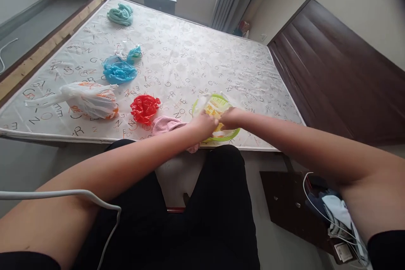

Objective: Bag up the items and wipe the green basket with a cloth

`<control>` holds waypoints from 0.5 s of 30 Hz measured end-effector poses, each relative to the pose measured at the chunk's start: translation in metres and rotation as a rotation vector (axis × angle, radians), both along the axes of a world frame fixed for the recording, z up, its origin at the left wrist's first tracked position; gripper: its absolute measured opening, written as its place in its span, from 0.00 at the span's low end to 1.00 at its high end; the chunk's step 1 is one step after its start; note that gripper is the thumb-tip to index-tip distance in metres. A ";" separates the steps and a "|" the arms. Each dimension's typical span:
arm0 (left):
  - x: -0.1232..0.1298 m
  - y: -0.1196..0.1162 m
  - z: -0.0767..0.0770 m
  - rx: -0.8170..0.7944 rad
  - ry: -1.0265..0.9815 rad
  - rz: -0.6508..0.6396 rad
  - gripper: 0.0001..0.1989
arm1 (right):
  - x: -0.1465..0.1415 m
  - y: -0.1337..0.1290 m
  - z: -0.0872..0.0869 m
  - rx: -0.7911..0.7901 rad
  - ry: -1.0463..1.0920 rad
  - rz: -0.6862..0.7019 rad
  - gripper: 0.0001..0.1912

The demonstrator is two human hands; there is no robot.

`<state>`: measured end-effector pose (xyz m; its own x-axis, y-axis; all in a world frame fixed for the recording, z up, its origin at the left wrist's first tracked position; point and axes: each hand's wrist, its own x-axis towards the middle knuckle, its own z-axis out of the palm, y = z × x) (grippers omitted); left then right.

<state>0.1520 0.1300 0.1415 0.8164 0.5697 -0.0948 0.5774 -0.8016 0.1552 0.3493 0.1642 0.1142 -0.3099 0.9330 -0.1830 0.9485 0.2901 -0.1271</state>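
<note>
My left hand [206, 125] and my right hand [230, 118] meet over a lime-green plastic basket [233, 136] at the mattress's near edge. The fingers of both are closed on a white plastic bag with yellow-orange print [214, 112], which lies in the basket. Just left of the basket, partly behind my left forearm, is a pink cloth [166, 124]. A crumpled red plastic bag [144, 109] sits beyond the cloth. Farther left lies a white plastic bag with orange print [91, 99], its handles stretched out.
Blue plastic bags [119, 69] and a coiled mint-green cloth [120, 14] rest on the letter-patterned mattress [190, 59]. A dark headboard [335, 71] stands at right, a wooden bed rail [47, 50] at left. Below right is a brown nightstand [284, 202]. A white cable [63, 194] crosses my left arm.
</note>
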 end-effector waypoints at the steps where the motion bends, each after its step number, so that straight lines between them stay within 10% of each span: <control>1: -0.005 0.005 0.001 -0.019 0.033 0.012 0.16 | 0.009 0.004 0.011 -0.113 -0.084 0.068 0.17; 4: -0.024 0.017 0.004 -0.074 0.053 0.010 0.07 | 0.038 -0.008 0.041 -0.300 -0.181 0.279 0.13; 8: -0.047 0.019 0.002 0.049 -0.018 -0.134 0.09 | 0.079 -0.053 0.057 -0.103 0.009 0.390 0.13; 15: -0.075 0.006 -0.025 0.055 -0.102 -0.320 0.15 | 0.108 -0.109 0.010 0.027 0.158 0.304 0.09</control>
<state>0.0765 0.1358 0.1165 0.9582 0.2855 0.0205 0.2793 -0.9483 0.1506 0.4569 0.0547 0.1242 -0.5968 0.7977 -0.0869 0.7876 0.5616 -0.2535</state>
